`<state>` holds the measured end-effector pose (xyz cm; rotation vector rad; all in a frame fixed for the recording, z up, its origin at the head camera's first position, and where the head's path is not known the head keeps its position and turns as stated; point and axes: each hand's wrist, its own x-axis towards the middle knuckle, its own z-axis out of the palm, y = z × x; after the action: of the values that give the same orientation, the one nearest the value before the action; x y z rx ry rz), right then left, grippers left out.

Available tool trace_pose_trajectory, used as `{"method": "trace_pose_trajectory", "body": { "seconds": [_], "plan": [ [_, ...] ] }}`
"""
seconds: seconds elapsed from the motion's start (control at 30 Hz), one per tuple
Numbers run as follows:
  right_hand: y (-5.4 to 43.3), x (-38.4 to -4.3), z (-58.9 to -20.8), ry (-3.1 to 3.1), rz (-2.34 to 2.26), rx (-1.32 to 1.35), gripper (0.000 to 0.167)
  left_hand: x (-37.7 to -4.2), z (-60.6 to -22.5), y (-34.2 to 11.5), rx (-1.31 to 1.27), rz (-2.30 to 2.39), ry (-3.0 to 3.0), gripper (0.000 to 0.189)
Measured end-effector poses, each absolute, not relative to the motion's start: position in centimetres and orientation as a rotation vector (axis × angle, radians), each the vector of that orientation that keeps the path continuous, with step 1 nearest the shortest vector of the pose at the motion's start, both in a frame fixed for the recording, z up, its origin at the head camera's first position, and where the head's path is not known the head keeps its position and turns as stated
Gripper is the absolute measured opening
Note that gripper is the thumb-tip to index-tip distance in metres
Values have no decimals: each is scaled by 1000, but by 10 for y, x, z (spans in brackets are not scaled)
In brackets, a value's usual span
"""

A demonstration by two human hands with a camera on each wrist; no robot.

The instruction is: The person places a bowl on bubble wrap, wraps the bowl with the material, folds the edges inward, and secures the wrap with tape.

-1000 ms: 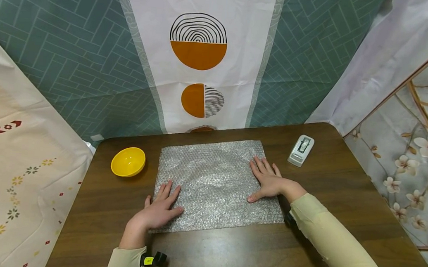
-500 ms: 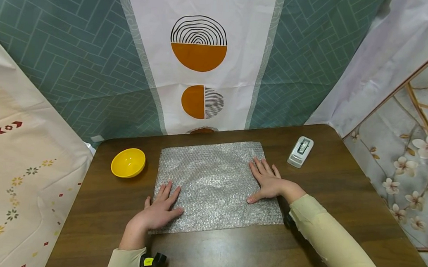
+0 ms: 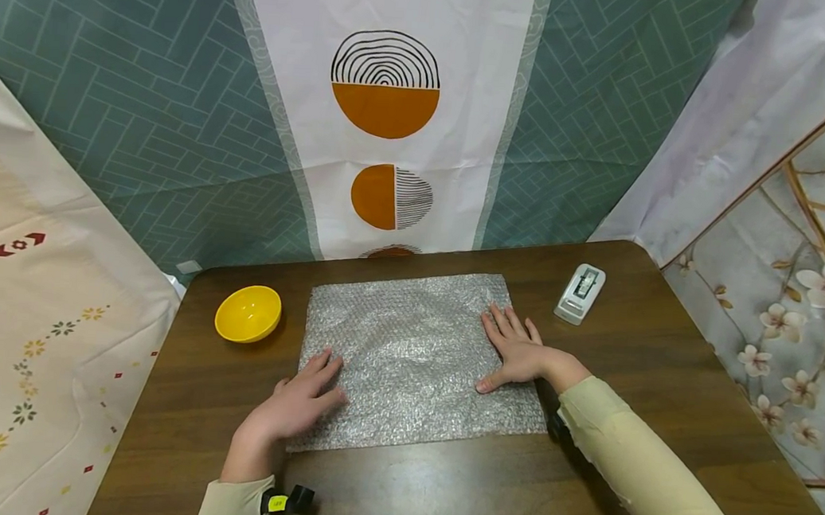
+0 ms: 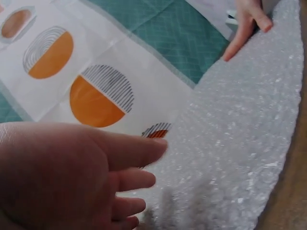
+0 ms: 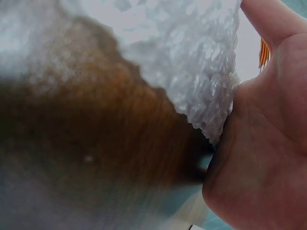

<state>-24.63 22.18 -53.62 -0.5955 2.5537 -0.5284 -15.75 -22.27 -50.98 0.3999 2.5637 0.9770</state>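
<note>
A sheet of bubble wrap (image 3: 413,353) lies flat on the brown wooden table (image 3: 425,490). My left hand (image 3: 294,405) is over its lower left edge with fingers extended; in the left wrist view that hand (image 4: 62,177) appears a little above the wrap (image 4: 230,129), holding nothing. Spread across the sheet's right edge, my right hand (image 3: 516,356) rests on it with straight fingers. The right wrist view has the palm of this hand (image 5: 268,129) beside the wrap's edge (image 5: 187,62), its fingertips mostly out of that view.
A yellow bowl (image 3: 248,314) stands left of the wrap. Toward the back right lies a white-grey device (image 3: 580,293) with a slot on top, possibly a tape dispenser. Patterned cloth (image 3: 407,129) hangs behind the table, with more cloth at both sides.
My left hand has shifted slightly left and seems to lift off the bubble wrap. The right hand and the sheet stay in place.
</note>
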Motion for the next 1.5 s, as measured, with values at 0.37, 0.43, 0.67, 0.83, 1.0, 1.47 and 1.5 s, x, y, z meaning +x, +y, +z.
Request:
{"method": "trace_pose_trajectory", "body": {
  "seconds": [0.37, 0.43, 0.67, 0.83, 1.0, 1.47, 1.5],
  "plan": [
    [222, -245, -536, 2556, -534, -593, 148, -163, -480, -236, -29, 1389, 2849, 49],
    [222, -245, -536, 2558, -535, -595, 148, -165, -480, -241, -188, 1475, 2932, 45],
    [222, -246, -536, 2558, -539, -594, 149, -176, -485, -264, -681, 1712, 3079, 41],
    [223, -247, -538, 2564, -527, -593, 150, -183, -494, -280, -933, 1786, 2929, 56],
    [222, -246, -539, 2565, -539, -594, 150, -189, -505, -290, -1011, 1790, 2815, 68],
    [221, -245, -539, 2568, -538, -587, 150, -199, -520, -301, -925, 1927, 2503, 82],
    [221, -245, -539, 2563, -539, -586, 149, -199, -520, -301, -924, 1939, 2485, 81]
  ]
}}
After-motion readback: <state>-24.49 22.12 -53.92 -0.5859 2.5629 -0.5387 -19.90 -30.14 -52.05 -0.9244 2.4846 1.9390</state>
